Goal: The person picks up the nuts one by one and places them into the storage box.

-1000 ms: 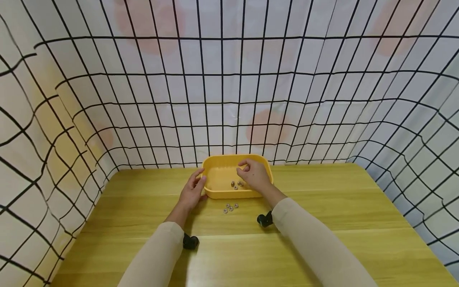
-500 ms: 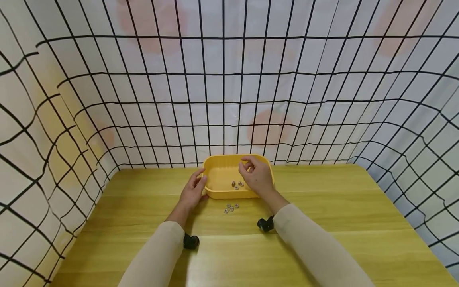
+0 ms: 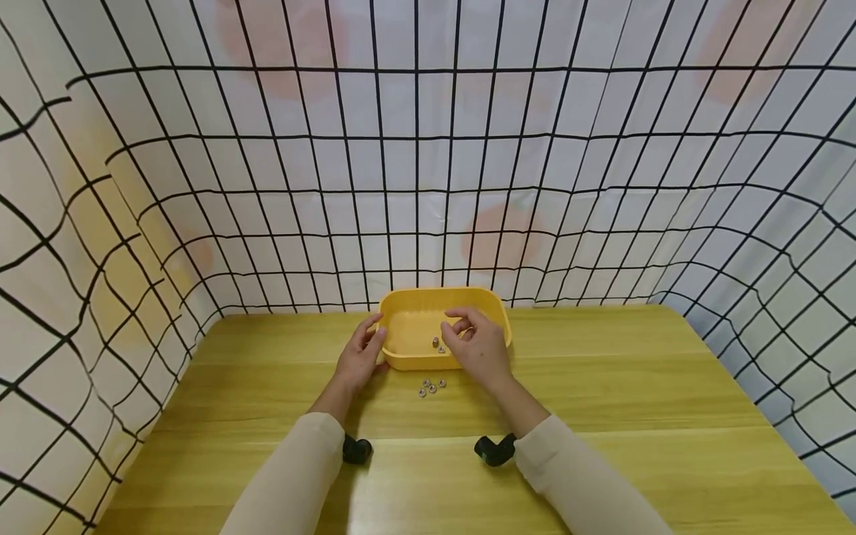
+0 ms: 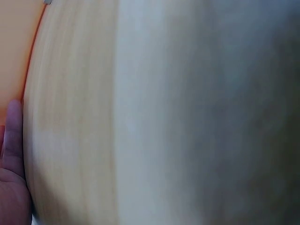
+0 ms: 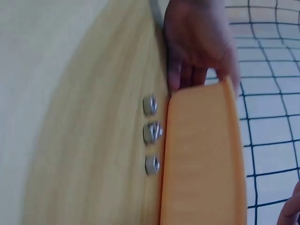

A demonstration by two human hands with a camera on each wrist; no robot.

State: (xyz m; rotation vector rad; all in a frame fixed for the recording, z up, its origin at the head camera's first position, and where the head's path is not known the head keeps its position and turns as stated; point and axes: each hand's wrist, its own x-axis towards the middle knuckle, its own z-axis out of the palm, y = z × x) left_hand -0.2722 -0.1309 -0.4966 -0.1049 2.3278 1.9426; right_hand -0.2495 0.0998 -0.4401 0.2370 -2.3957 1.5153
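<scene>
In the lower middle of the head frame, a shallow yellow plastic tray with rounded corners (image 3: 421, 363) sits on a pale wood-grained bench (image 3: 635, 371). The left hand (image 3: 357, 364) rests against the tray's left wall, its fingers loosely spread and slightly bent. The right hand (image 3: 483, 349) is over the tray's right half, thumb and forefinger bent toward each other; whether anything sits between them cannot be told.

Four small silvery metal nuts (image 3: 432, 388) lie in a loose group on the bench, just below the tray's near wall in the frame. Inside the tray, left of the right thumb, two small metal pieces (image 3: 435, 342) show; the right hand may hide more.

The work looks partway along: the small metal parts are split between tray and bench, so neither place has them all. With part of the tray hidden, a full count cannot be made.
</scene>
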